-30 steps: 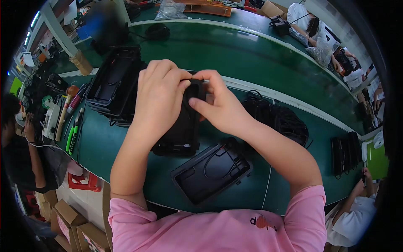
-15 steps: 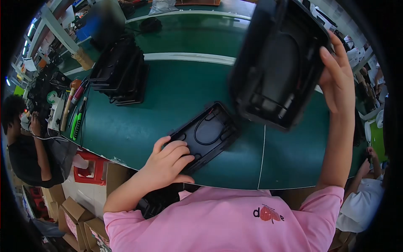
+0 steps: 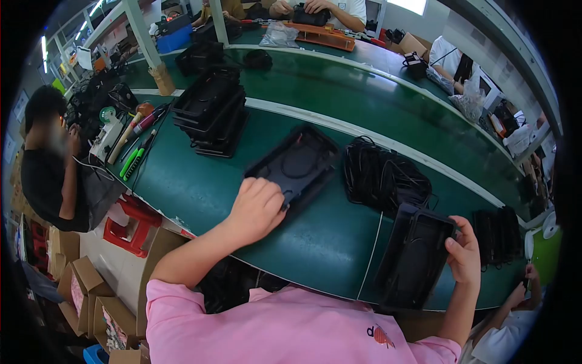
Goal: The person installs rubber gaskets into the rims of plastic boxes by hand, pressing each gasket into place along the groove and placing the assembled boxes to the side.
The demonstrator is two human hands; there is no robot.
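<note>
My left hand [image 3: 257,208] grips the near end of a black plastic casing [image 3: 294,161] with a looped cable inside, tilted above the green bench. At the lower right, my right hand [image 3: 464,252] holds another black casing [image 3: 415,258] by its right side, fingers behind and thumb at the rim. Between and beyond the two casings lies a bundle of black cables [image 3: 385,176]. A stack of similar black casings [image 3: 212,109] stands at the back left.
Screwdrivers and a green-handled tool [image 3: 133,161] lie on the left of the bench [image 3: 182,188]. More black casings [image 3: 497,236] stand at the right. A person in black [image 3: 51,164] sits at the left; other people are across the bench. Cardboard boxes [image 3: 91,276] are below.
The right-hand casing has come down from high up to the bench's near right. My left hand has lifted and shifted the other casing away from the near edge. The view has shifted.
</note>
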